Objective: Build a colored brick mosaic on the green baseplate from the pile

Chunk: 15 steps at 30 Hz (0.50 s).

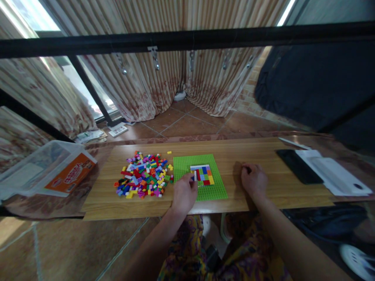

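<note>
The left hand (186,190), fingertips bunched, any hold unclear, is at the brick patch (206,176)'s left edge, nearer than the half-curled, seemingly empty right hand (254,180).

My left hand (185,191) covers the lower left of the brick pattern (204,176) and part of the green baseplate (219,191), and I cannot tell whether its fingertips grip a brick. My right hand (254,179) curls over, most of its fingertips out of sight. In the brick pile (143,175) the upper pieces hide the lower ones, and single studs are too small to count. The orange label (69,173) is too blurred for me to read its small print. Both my forearms run off the bottom edge, and the right edge cuts the dark cloth (316,82).
</note>
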Tool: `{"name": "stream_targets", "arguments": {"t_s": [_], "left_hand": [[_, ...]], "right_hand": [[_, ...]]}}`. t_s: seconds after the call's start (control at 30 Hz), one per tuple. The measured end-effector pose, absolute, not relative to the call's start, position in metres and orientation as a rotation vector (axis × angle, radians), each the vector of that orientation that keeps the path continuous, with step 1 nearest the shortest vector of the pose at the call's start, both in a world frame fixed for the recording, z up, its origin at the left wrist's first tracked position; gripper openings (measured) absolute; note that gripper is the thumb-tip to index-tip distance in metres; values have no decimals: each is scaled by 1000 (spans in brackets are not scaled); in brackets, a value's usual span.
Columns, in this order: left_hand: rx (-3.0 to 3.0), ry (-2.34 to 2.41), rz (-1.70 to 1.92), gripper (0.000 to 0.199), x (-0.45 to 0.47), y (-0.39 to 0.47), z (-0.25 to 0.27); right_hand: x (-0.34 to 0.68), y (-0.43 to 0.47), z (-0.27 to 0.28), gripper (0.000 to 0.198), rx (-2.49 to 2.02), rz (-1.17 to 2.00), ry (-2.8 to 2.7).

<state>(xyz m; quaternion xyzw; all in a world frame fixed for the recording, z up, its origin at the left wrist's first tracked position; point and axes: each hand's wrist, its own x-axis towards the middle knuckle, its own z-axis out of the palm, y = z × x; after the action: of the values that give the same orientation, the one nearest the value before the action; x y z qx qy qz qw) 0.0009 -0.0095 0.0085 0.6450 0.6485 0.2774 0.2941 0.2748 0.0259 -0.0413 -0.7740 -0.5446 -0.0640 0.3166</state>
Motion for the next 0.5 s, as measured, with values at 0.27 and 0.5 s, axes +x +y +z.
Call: {"name": "stream_targets", "arguments": {"t_s": [0.27, 0.5], "left_hand": [[1660, 1517, 687, 39, -8, 0, 11], [1675, 1447, 619, 46, -13, 7, 18]], "right_hand": [[276, 26, -43, 32, -2012, -184, -1439], [276, 26, -42, 32, -2024, -176, -1449]]}}
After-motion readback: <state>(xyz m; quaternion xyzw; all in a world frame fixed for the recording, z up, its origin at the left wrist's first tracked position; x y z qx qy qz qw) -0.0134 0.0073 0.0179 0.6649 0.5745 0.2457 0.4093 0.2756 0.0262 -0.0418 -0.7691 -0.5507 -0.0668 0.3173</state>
